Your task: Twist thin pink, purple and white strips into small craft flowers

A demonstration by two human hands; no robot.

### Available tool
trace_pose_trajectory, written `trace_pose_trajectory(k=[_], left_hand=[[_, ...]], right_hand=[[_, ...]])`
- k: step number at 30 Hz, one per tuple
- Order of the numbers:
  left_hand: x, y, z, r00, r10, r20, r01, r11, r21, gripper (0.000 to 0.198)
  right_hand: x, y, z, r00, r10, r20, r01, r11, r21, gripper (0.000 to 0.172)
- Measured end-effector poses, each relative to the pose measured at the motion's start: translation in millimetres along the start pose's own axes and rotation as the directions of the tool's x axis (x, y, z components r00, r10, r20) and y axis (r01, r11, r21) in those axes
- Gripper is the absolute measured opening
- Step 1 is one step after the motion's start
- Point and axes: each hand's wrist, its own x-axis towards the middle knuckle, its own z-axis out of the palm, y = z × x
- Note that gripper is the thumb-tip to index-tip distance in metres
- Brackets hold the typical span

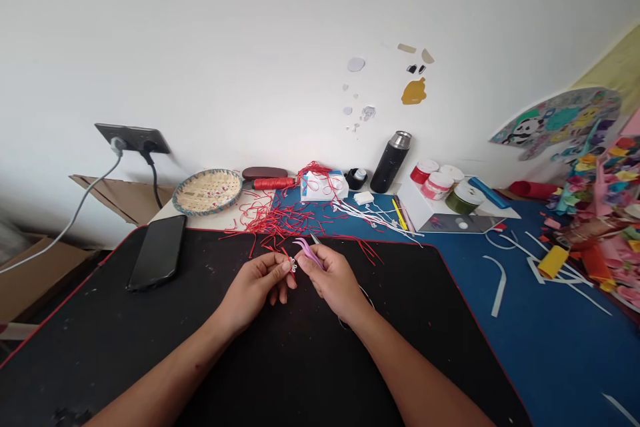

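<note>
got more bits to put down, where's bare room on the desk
Black desk mat left of your left hand, below the phone; blue mat right of it, under the white paper strips. Crowded: back edge, with red cord tangles.

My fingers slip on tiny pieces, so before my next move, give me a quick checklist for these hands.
Left hand pinching the small white flower-like piece: ok, held at the fingertips.
Right hand gripping the purple tweezers: ok.
Tweezer tips on the piece: cannot tell, too small to see.
Red cords away from the fingers: not ok, strands lie close by.
Phone out of the way: ok, off to the left on the black mat.
</note>
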Motion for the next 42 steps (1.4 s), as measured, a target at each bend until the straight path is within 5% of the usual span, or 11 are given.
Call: trace_pose_trajectory(k=[12,24,34,42], left_hand=[[-6.9,4.8,6.7,0.998,0.005,-0.066,0.007,0.985,0.173,0.044],[-10.2,-1.9,7.7,0.987,0.071,-0.142,-0.017,0.936,0.352,0.033],[-3.4,0.9,2.9,0.995,-0.007,-0.100,0.016,0.996,0.092,0.038],[-6.2,2.3,6.3,0.995,0.004,-0.100,0.012,0.987,0.161,0.040]], right_hand=[[-2.1,-6.1,1.6,0.997,-0.072,-0.016,0.068,0.984,-0.164,0.027],[-2.0,-5.2,6.3,0.997,-0.029,-0.073,0.010,0.969,-0.245,0.020],[-1.1,0.2,3.5,0.999,0.049,-0.024,-0.050,0.996,-0.069,0.040],[-1.5,-5.1,4.4,0.999,-0.023,-0.041,0.017,0.989,-0.146,0.031]])
